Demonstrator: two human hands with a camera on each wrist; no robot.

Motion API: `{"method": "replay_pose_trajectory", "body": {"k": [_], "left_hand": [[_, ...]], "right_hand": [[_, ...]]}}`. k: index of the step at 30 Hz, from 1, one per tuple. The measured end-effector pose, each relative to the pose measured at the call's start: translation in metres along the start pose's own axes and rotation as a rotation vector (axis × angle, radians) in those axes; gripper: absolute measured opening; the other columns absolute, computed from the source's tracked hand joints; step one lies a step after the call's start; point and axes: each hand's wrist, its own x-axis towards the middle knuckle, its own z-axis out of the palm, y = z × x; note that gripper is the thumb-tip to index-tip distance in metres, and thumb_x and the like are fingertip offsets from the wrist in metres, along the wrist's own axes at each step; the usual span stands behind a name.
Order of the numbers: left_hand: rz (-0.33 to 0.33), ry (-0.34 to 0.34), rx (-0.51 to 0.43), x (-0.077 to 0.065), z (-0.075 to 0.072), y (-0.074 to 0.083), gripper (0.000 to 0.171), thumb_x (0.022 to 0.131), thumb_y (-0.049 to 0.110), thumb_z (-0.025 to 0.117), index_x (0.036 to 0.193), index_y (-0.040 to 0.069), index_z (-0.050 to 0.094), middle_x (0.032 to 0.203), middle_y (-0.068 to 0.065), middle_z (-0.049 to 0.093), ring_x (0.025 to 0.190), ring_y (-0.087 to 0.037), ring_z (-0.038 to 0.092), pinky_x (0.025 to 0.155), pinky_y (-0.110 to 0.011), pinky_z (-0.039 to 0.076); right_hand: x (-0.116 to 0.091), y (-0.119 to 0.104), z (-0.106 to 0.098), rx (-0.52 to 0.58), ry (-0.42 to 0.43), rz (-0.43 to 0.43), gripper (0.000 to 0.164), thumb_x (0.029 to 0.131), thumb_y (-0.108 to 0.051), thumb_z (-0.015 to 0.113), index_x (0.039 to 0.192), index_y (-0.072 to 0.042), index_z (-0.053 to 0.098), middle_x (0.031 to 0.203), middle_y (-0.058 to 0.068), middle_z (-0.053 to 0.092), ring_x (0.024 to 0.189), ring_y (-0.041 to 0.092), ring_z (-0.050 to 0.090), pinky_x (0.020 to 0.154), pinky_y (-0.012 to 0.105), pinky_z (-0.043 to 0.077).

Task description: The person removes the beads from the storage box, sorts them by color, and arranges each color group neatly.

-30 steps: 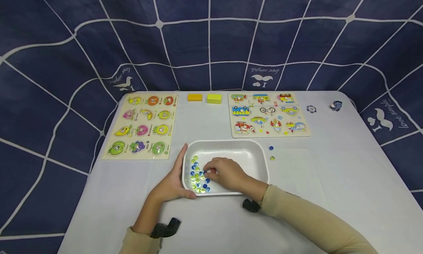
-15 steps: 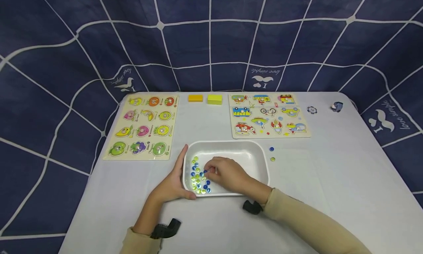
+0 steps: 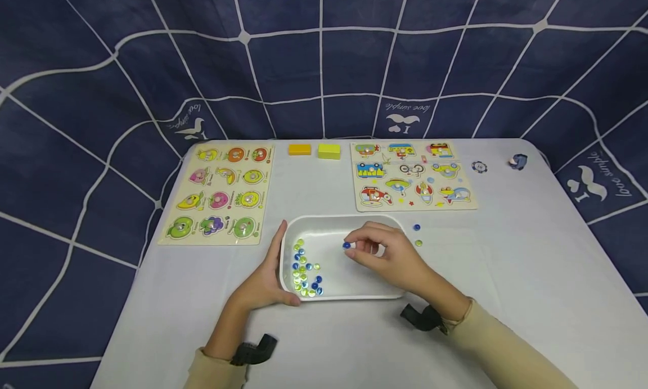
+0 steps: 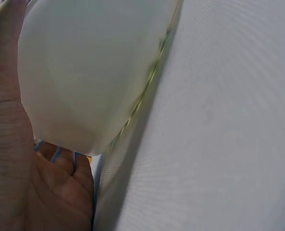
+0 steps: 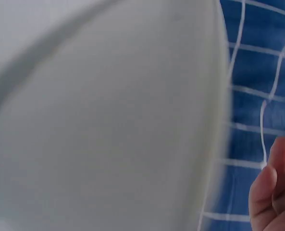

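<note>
A white rectangular tray [image 3: 349, 285] sits on the table, with several small round blue and yellow-green beads [image 3: 304, 269] gathered at its left end. My left hand [image 3: 263, 279] rests against that end, fingers straight along the outer wall and thumb by the near corner. The left wrist view shows its palm beside the tray wall [image 4: 94, 72]. Above the tray's right half, my right hand [image 3: 387, 254] pinches one blue bead [image 3: 346, 245] between thumb and index finger. In the right wrist view only some fingers [image 5: 272, 178] appear at the edge, beyond the blurred tray wall [image 5: 113, 120].
A blue bead [image 3: 417, 227] and a yellow-green bead [image 3: 418, 243] lie right of the tray. Behind are a fruit puzzle board [image 3: 217, 195], a vehicle puzzle board [image 3: 410, 178], orange [image 3: 300, 149] and yellow blocks [image 3: 329, 151], a chip [image 3: 479, 166] and a small figurine [image 3: 517, 162].
My right hand has lifted a blue bead from the group and moved right with it, over the tray's right half. The left hand and tray have stayed in place.
</note>
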Motion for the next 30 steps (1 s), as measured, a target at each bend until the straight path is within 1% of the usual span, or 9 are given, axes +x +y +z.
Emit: {"method": "replay_pose_trajectory", "body": {"k": [4, 6, 10, 13, 15, 17, 21, 26, 30], "left_hand": [[-0.01, 0.002, -0.001, 0.001, 0.0, 0.0, 0.146, 0.052, 0.027, 0.094, 0.15, 0.034, -0.014, 0.16, 0.001, 0.003, 0.145, -0.031, 0.017, 0.104, -0.019, 0.037], [-0.013, 0.005, 0.004, 0.001, 0.0, 0.0, 0.146, 0.052, 0.027, 0.094, 0.15, 0.034, -0.014, 0.16, 0.0, 0.003, 0.145, -0.03, 0.017, 0.104, -0.019, 0.037], [-0.025, 0.008, 0.002, 0.001, 0.001, 0.001, 0.145, 0.051, 0.027, 0.094, 0.15, 0.037, -0.013, 0.16, 0.001, 0.004, 0.145, -0.028, 0.018, 0.105, -0.018, 0.036], [-0.025, 0.004, -0.006, 0.001, 0.001, 0.001, 0.145, 0.052, 0.026, 0.094, 0.149, 0.037, -0.013, 0.16, 0.001, 0.005, 0.144, -0.028, 0.019, 0.104, -0.018, 0.037], [-0.02, 0.001, -0.011, 0.001, 0.001, 0.002, 0.145, 0.052, 0.026, 0.094, 0.15, 0.036, -0.013, 0.16, 0.0, 0.005, 0.144, -0.029, 0.02, 0.104, -0.018, 0.037], [-0.017, 0.002, -0.012, 0.001, 0.0, 0.002, 0.145, 0.052, 0.027, 0.094, 0.15, 0.035, -0.013, 0.16, -0.001, 0.005, 0.144, -0.03, 0.021, 0.103, -0.019, 0.038], [-0.024, 0.007, -0.005, 0.001, 0.0, 0.001, 0.145, 0.052, 0.028, 0.094, 0.149, 0.037, -0.013, 0.16, 0.001, 0.006, 0.144, -0.028, 0.021, 0.103, -0.019, 0.038], [-0.029, 0.005, -0.003, 0.001, 0.0, -0.001, 0.144, 0.052, 0.03, 0.094, 0.149, 0.038, -0.012, 0.16, 0.002, 0.007, 0.144, -0.026, 0.021, 0.104, -0.018, 0.037], [-0.032, 0.004, -0.004, 0.001, 0.001, -0.001, 0.144, 0.052, 0.029, 0.094, 0.149, 0.039, -0.012, 0.16, 0.002, 0.007, 0.144, -0.025, 0.021, 0.105, -0.018, 0.036]], "right_hand": [[-0.006, 0.011, -0.029, -0.021, 0.067, -0.008, 0.019, 0.081, -0.012, 0.074, 0.098, -0.019, 0.069, 0.076, -0.008, 0.057, 0.071, 0.006, 0.051, 0.06, 0.018, 0.045], [-0.009, 0.022, -0.044, -0.041, 0.105, 0.024, 0.02, 0.08, -0.009, 0.074, 0.098, -0.017, 0.069, 0.076, -0.006, 0.057, 0.071, 0.007, 0.051, 0.061, 0.018, 0.045], [-0.017, 0.053, -0.069, -0.09, 0.168, 0.177, 0.015, 0.084, -0.016, 0.072, 0.099, -0.016, 0.069, 0.079, -0.004, 0.059, 0.072, 0.008, 0.054, 0.061, 0.017, 0.047], [-0.024, 0.077, -0.083, -0.116, 0.187, 0.305, 0.016, 0.086, -0.024, 0.069, 0.101, -0.017, 0.069, 0.084, -0.003, 0.062, 0.073, 0.01, 0.055, 0.061, 0.018, 0.048], [-0.028, 0.091, -0.09, -0.137, 0.187, 0.369, 0.018, 0.087, -0.028, 0.068, 0.102, -0.018, 0.069, 0.086, -0.001, 0.064, 0.073, 0.011, 0.055, 0.059, 0.019, 0.048], [-0.031, 0.102, -0.095, -0.16, 0.171, 0.407, 0.019, 0.088, -0.029, 0.067, 0.103, -0.018, 0.068, 0.087, 0.002, 0.065, 0.072, 0.012, 0.054, 0.057, 0.019, 0.047], [-0.036, 0.119, -0.101, -0.154, 0.123, 0.475, 0.021, 0.089, -0.029, 0.065, 0.104, -0.014, 0.067, 0.09, 0.007, 0.069, 0.07, 0.013, 0.056, 0.055, 0.02, 0.047], [-0.04, 0.129, -0.103, -0.161, 0.079, 0.564, 0.025, 0.088, -0.032, 0.067, 0.103, -0.013, 0.067, 0.088, 0.006, 0.068, 0.066, 0.013, 0.055, 0.053, 0.021, 0.045], [-0.042, 0.134, -0.103, -0.205, 0.059, 0.588, 0.026, 0.086, -0.033, 0.069, 0.102, -0.013, 0.067, 0.083, 0.004, 0.062, 0.064, 0.01, 0.052, 0.053, 0.021, 0.043]]}}
